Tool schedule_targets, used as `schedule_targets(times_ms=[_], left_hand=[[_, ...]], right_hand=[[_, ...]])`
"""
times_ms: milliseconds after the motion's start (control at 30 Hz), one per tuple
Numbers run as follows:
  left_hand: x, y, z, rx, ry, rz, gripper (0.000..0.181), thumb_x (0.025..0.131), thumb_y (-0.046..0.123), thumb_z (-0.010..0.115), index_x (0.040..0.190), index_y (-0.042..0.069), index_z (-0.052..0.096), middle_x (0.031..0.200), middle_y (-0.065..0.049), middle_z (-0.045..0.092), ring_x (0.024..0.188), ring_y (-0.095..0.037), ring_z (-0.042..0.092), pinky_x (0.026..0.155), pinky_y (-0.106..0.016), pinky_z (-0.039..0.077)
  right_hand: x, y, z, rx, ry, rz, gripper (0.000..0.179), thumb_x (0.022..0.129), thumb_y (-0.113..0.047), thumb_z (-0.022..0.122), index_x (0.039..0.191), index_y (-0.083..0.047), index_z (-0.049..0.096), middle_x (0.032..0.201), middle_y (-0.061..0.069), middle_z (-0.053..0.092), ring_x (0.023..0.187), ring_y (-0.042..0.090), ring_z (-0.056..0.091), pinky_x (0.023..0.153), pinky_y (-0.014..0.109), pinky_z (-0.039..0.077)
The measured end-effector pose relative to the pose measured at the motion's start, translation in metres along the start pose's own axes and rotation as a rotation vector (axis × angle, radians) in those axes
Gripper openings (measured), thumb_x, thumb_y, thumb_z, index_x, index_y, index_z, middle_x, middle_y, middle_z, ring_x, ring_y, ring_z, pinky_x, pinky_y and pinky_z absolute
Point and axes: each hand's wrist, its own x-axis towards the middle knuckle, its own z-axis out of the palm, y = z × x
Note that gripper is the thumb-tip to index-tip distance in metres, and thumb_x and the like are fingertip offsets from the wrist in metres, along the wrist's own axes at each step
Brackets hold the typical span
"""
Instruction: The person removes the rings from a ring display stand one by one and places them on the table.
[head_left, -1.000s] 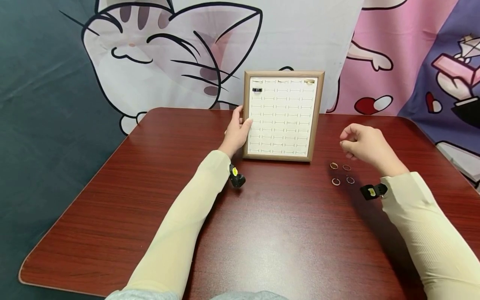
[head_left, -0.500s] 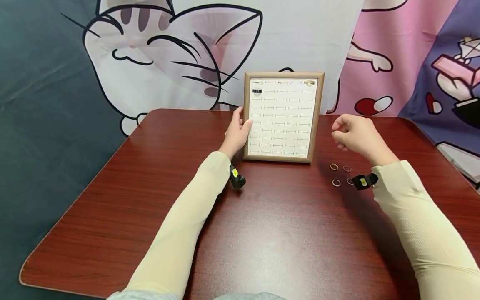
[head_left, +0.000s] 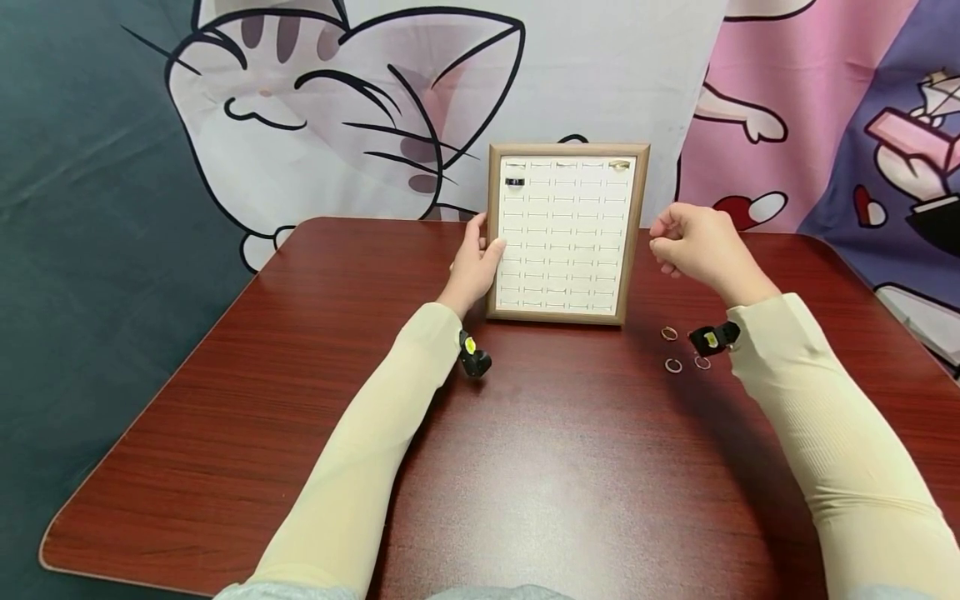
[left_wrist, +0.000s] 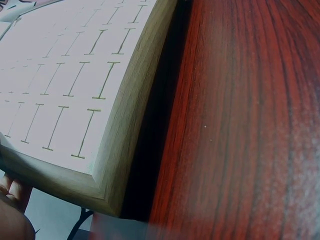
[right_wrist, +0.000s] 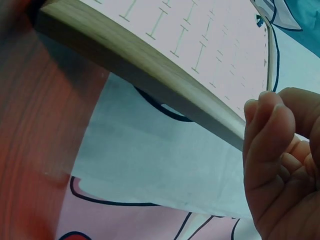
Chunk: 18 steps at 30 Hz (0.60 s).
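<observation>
A wood-framed ring display board [head_left: 566, 237] stands upright on the table, its white face lined with slots. My left hand [head_left: 471, 265] grips its left edge, thumb in front and fingers behind. A black ring [head_left: 514, 182] sits in the second row, at the left; a gold ring [head_left: 619, 165] is at the top right. My right hand [head_left: 705, 248] hovers just right of the frame, finger and thumb tips together. In the right wrist view, those fingertips [right_wrist: 272, 112] reach near the frame's edge; whether something small is between them does not show.
On the table right of the board lie a gold ring [head_left: 669, 333] and two silvery rings, one left [head_left: 673, 366] and one right [head_left: 702, 362]. The right wrist camera [head_left: 712, 339] blocks part of that spot. A cartoon cloth [head_left: 600, 75] hangs behind the table.
My right hand has moved up and left, from above the loose rings to beside the board's right edge. One loose ring is now hidden by the wrist camera. The left hand stays put.
</observation>
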Motion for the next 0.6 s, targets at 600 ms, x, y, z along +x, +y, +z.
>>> schedule_targets(times_ms=[600], left_hand=[[0.001,0.000,0.001,0.006,0.002,-0.010,0.054,0.093,0.033,0.047,0.141,0.029,0.022,0.114,-0.001,0.057,0.100,-0.014,0.058,0.100,-0.042,0.022]], right_hand=[[0.030,-0.017,-0.001,0.015,0.003,0.014,0.011,0.082,-0.009,0.050,0.091,-0.004,0.054,0.064,0.006,0.064,0.047,0.011,0.059,0.046,0.023,0.048]])
